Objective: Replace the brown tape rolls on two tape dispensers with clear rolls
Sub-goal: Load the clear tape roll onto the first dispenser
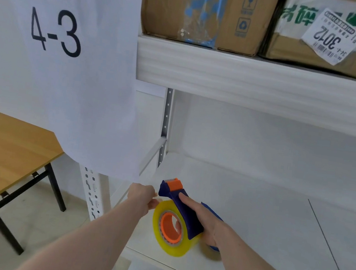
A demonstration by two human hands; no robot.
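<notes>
Both forearms reach in from the bottom of the view toward the front left corner of the white shelf [252,210]. Over that corner the right hand [204,222] is wrapped round the body of the blue tape dispenser [182,211], thumb laid along its top, fingers curled under. A clear, yellow-tinted roll [171,245] already sits on the orange hub [171,227], so the step in hand looks like threading the tape end up to the orange cutter head [174,183]. The left hand [143,197] is closed in a narrow pinch just at the roll's upper edge, apparently on the free end of the tape, though the end itself is too faint to make out. To do this well, I would keep the dispenser steady in the right hand, draw the end out straight and flat so it does not fold onto itself, and lead it under the head toward the serrated blade, fingers kept off the teeth. Another roll [209,251], pale and brownish, lies on the shelf just behind the right wrist, half hidden. A wooden table [11,151] stands well apart at the left.
</notes>
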